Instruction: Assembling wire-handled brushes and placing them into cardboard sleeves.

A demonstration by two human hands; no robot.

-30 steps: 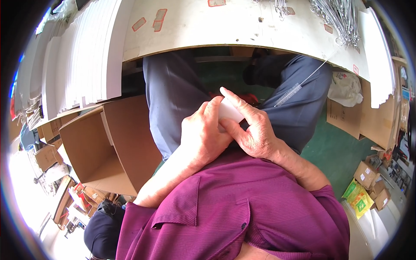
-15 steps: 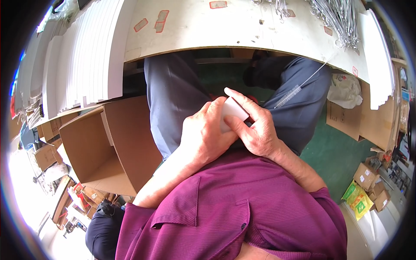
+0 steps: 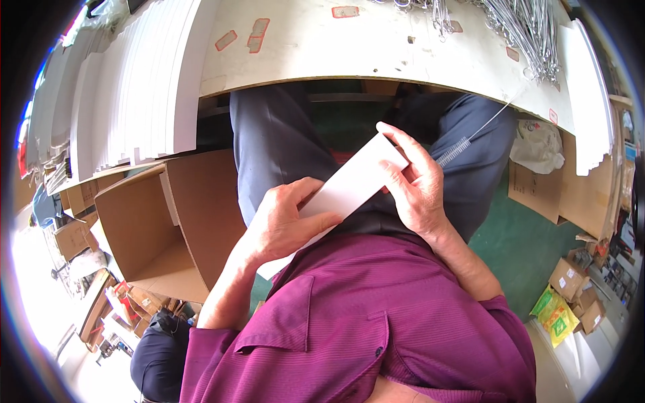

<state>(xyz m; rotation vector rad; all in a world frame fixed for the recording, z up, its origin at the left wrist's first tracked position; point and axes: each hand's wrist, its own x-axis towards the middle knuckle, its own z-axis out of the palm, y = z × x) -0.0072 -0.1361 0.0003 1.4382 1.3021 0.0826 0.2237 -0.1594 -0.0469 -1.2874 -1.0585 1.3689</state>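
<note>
Both my hands hold a long white strip of card over my lap. My left hand grips its lower end, thumb on top. My right hand grips the upper end with fingers wrapped over the edge. A thin wire brush sticks out past my right hand toward the table edge. My grey trousers and magenta shirt lie under the card.
A worn white table spans the top, with stacked white card strips at its left and a heap of wire brushes at its right. An open cardboard box stands at my left. Small boxes and packets lie on the green floor.
The white card was mostly covered by my two hands held close together; now my hands have moved apart along it and its full length shows.
</note>
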